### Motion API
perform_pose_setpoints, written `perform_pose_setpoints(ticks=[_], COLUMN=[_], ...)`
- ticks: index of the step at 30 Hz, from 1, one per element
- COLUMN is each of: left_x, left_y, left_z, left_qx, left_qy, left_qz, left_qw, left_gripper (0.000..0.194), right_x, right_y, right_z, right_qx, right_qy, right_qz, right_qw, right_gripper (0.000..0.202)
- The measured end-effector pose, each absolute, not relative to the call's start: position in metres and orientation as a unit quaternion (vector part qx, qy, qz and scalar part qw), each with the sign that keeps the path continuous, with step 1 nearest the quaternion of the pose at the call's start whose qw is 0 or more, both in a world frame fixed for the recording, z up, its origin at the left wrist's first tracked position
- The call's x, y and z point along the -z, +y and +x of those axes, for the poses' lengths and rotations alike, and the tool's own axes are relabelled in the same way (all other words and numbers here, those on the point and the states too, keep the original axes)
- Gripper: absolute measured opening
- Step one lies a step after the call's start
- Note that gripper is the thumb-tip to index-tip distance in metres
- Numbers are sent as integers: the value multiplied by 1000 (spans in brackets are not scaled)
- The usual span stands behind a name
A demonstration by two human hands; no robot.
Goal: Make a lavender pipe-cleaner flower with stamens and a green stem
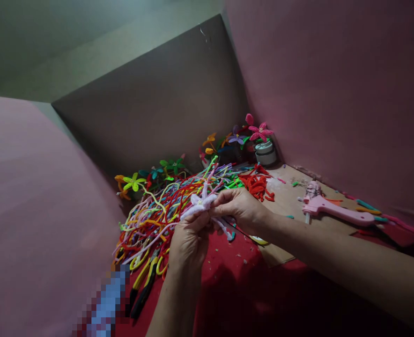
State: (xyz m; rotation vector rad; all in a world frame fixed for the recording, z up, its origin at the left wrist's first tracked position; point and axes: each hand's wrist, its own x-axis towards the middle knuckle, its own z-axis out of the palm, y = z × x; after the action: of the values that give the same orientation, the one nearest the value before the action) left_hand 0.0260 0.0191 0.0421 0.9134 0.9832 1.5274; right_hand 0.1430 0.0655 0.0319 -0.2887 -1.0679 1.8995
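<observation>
A pale lilac pipe-cleaner flower (pixel 200 202) is held between both hands near the middle of the view. My left hand (pixel 190 234) grips it from below, fingers closed around its base. From the right, my right hand (pixel 240 208) pinches one of its petals between thumb and fingers. Pale fuzzy stems hang under the hands, one with a teal piece near its end. Just behind lies a large heap of colourful pipe cleaners (pixel 179 194).
Yellow-black pliers (pixel 147 281) lie at the front left. A pink glue gun (pixel 336 210) rests on the brown board (pixel 280 255) at right. Red pieces (pixel 258 185) lie behind my right hand. Finished flowers (pixel 260 132) stand along the back, near a white-grey container (pixel 265 153).
</observation>
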Motion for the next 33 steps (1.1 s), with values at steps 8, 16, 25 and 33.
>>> perform_pose_setpoints(ticks=[8, 16, 25, 33], left_x=[-33, -26, -25, -21], left_y=[38, 52, 57, 52], left_z=[13, 13, 18, 16], left_qx=[-687, -687, -683, -641], left_qy=[388, 421, 395, 391], left_qz=[354, 416, 465, 502], left_qw=[502, 421, 401, 429], left_gripper=[22, 18, 21, 24], right_x=[-35, -30, -22, -17], right_y=[75, 73, 77, 81], right_z=[131, 127, 127, 124], right_qx=[-653, -295, -258, -500], right_qy=[-536, -689, -708, -608], right_qz=[-163, -266, -241, -210], right_qw=[509, 607, 611, 579], right_gripper=[8, 17, 17, 15])
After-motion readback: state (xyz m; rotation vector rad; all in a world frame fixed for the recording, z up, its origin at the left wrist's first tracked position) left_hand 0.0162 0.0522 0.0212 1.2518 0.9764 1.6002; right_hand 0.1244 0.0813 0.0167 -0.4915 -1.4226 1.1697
